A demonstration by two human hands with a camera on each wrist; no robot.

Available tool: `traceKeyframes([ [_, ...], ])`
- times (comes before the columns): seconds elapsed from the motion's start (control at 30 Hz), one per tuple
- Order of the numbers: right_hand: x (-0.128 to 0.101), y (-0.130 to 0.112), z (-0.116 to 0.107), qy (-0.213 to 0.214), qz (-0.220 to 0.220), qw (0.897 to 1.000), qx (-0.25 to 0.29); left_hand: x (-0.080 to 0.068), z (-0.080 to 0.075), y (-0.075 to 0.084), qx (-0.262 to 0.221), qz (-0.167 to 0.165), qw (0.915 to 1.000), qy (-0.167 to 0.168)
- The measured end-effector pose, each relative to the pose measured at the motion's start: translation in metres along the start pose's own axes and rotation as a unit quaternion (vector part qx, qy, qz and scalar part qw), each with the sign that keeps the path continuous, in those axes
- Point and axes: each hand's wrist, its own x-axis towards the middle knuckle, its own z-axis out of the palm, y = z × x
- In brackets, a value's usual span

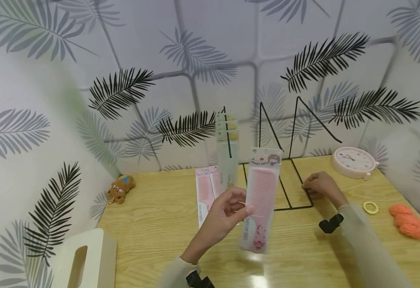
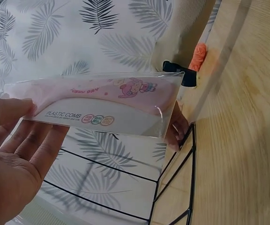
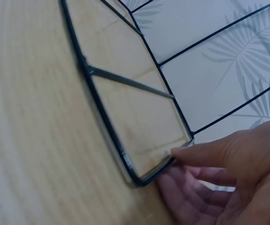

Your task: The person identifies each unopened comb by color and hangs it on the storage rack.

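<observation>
Nearest the head camera, the left hand (image 1: 228, 214) holds up a pink plastic comb in a clear printed sleeve (image 1: 261, 200), thumb and fingertips pinching the package's left edge so it stands almost upright above the light wooden table (image 1: 166, 240). From the left wrist view the same packaged comb (image 2: 102, 105) lies across the fingers (image 2: 29, 140), its "PLASTIC COMB" label showing.

Taking the black wire display rack (image 1: 289, 176) as the landmark: the held comb is in front of the rack's left part. The right hand (image 1: 321, 186) rests at the rack's front right corner, fingers curled and pinching the base wire; the right wrist view shows fingertips (image 3: 182, 152) touching that corner of the rack (image 3: 102, 112).

On the rack's leftmost prong hang three green-topped clear packages (image 1: 227, 152). Two more pink packaged combs (image 1: 205, 192) lie flat on the table just left of the rack. Well left of the rack sits a small brown teddy bear (image 1: 120, 188), and further forward a cream tissue box (image 1: 87, 260). Right of the rack stand a round pink clock (image 1: 354, 162), a yellow ring (image 1: 370, 207) and an orange yarn bundle (image 1: 408, 226).
</observation>
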Motion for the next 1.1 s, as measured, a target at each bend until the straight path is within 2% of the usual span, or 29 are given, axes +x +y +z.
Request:
traceKeyframes([
  [0.17,-0.002,0.009,0.007,0.025,-0.024,0.999,0.035,0.002,0.002,-0.009,-0.007,-0.016,0.9998,0.006],
  [0.33,-0.001,0.012,0.011,0.04,-0.033,0.998,0.038,0.006,0.0,-0.015,-0.003,-0.032,0.9994,0.012],
  [0.6,-0.003,0.011,0.015,0.053,-0.038,0.997,0.028,0.01,-0.003,-0.023,-0.012,-0.03,0.9992,0.024],
  [0.7,-0.004,0.012,0.016,0.063,-0.069,0.995,-0.018,0.011,-0.002,-0.024,-0.015,-0.03,0.9991,0.025],
  [0.77,-0.002,0.014,0.016,0.079,-0.12,0.987,-0.073,0.011,-0.001,-0.025,-0.013,-0.031,0.9991,0.026],
  [0.8,-0.001,0.015,0.016,0.09,-0.151,0.979,-0.106,0.011,-0.001,-0.025,-0.012,-0.033,0.999,0.027],
  [0.93,0.003,0.019,0.016,0.129,-0.271,0.928,-0.22,0.01,0.001,-0.026,-0.006,-0.04,0.9986,0.034],
  [1.0,0.005,0.02,0.015,0.128,-0.304,0.912,-0.245,0.009,0.001,-0.026,-0.007,-0.04,0.9985,0.037],
  [1.03,0.006,0.02,0.015,0.122,-0.311,0.908,-0.251,0.009,0.001,-0.026,-0.007,-0.04,0.9985,0.038],
  [1.07,0.007,0.019,0.015,0.118,-0.309,0.909,-0.252,0.008,0.001,-0.026,-0.008,-0.039,0.9985,0.039],
  [1.1,0.007,0.019,0.015,0.112,-0.297,0.917,-0.244,0.008,0.001,-0.026,-0.009,-0.036,0.9985,0.04],
])
